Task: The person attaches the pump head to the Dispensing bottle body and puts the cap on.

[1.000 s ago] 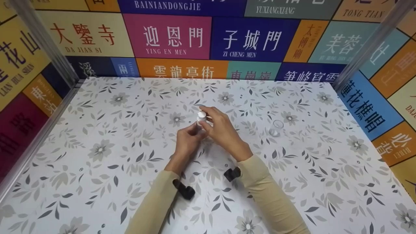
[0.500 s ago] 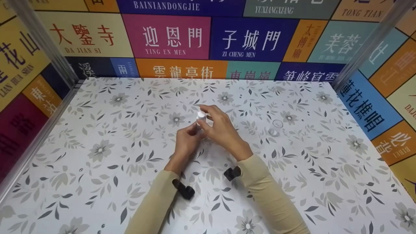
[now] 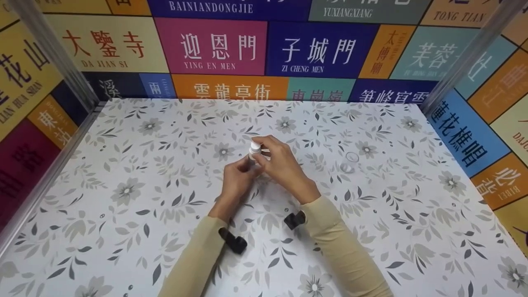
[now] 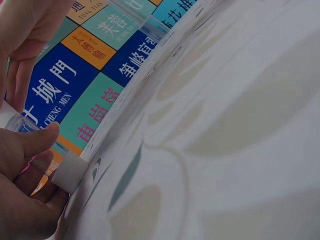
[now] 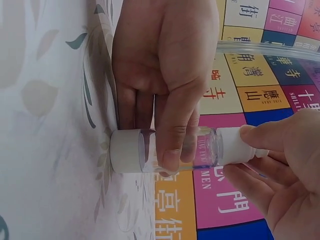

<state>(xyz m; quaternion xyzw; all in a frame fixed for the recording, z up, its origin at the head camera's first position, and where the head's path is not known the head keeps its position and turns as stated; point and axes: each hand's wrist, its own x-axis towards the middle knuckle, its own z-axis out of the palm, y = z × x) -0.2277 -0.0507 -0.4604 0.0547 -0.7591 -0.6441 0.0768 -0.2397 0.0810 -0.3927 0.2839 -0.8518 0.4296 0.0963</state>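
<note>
A small clear bottle [image 5: 202, 145] with a white base [image 5: 126, 151] stands upright, its base at the patterned tabletop. My left hand [image 3: 237, 179] grips the clear body, thumb on one side and fingers round the other. At the top, my right hand [image 3: 284, 163] pinches the white pump collar [image 5: 235, 145] between thumb and fingers; a small white nozzle [image 5: 261, 152] shows past them. In the left wrist view the white base [image 4: 71, 172] juts out below the left fingers, and the right hand [image 4: 30, 30] hangs above.
To the right of the hands lies a clear cap-like piece [image 3: 350, 163] on the floral tabletop [image 3: 165, 247]. Coloured panels with lettering [image 3: 214, 45] wall the back and both sides. Black wrist mounts [image 3: 234, 241] sit at both cuffs.
The right fingers shift slightly around the white collar, the index finger lifting a little and coming back down. The left hand and bottle stay in place.
</note>
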